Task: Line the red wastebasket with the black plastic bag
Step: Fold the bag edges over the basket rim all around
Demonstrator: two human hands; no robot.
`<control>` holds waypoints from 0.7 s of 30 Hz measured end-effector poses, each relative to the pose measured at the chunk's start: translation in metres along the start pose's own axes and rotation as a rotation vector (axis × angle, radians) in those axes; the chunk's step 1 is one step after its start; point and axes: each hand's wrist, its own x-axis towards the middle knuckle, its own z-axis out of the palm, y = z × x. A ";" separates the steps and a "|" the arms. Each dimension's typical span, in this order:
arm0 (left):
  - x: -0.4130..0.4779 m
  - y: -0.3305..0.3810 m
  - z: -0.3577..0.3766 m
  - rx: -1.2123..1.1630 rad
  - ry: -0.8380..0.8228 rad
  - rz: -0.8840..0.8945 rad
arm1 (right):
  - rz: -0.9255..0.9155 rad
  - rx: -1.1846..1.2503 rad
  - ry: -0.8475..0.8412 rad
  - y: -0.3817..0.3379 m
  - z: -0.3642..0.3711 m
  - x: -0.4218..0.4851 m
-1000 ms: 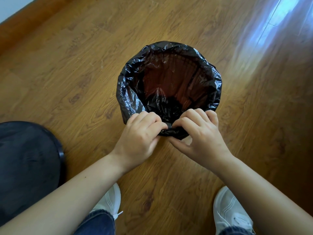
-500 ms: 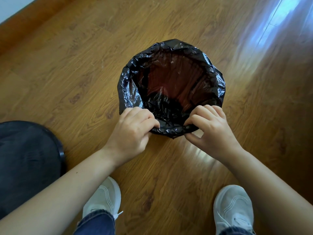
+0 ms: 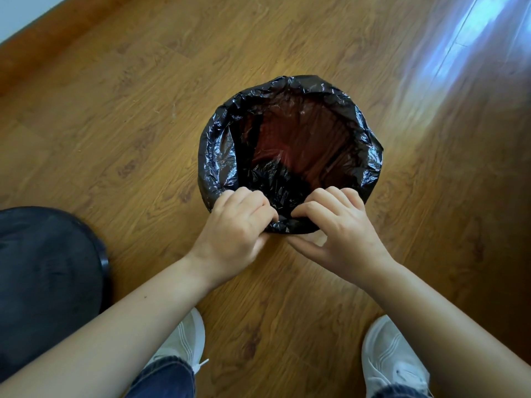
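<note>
The red wastebasket (image 3: 304, 139) stands on the wooden floor in the middle of the view, its ribbed red wall showing through the thin film inside. The black plastic bag (image 3: 218, 156) sits in it, with its crinkled mouth folded outward over the whole rim. At the near edge of the rim my left hand (image 3: 235, 228) pinches the folded bag. My right hand (image 3: 336, 225) pinches it just to the right, the two hands almost touching. The basket's outer wall is hidden under the bag.
A large round black object (image 3: 43, 271) sits on the floor at the left, beside my left arm. My two white shoes (image 3: 184, 340) (image 3: 390, 357) stand below the hands. A wooden skirting board (image 3: 46, 38) runs along the upper left. Sunlight glares on the floor at the upper right.
My hands spread apart along the near rim and then came back close together, still pinching the bag's edge. The bag's fold looks more evenly seated around the rim.
</note>
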 end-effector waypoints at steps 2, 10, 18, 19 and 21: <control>-0.002 -0.003 0.000 0.010 0.009 -0.008 | -0.045 0.001 -0.001 0.005 -0.007 -0.001; -0.006 -0.015 -0.005 0.022 0.050 -0.028 | -0.048 -0.004 -0.016 0.018 -0.015 -0.002; -0.007 -0.013 -0.007 0.060 0.021 -0.011 | -0.016 -0.038 0.026 0.015 -0.010 -0.003; -0.006 -0.010 -0.007 0.055 0.017 -0.008 | -0.013 -0.037 0.030 0.013 -0.008 -0.003; -0.005 0.000 -0.004 0.039 0.025 0.013 | -0.015 -0.022 0.039 0.009 -0.004 -0.002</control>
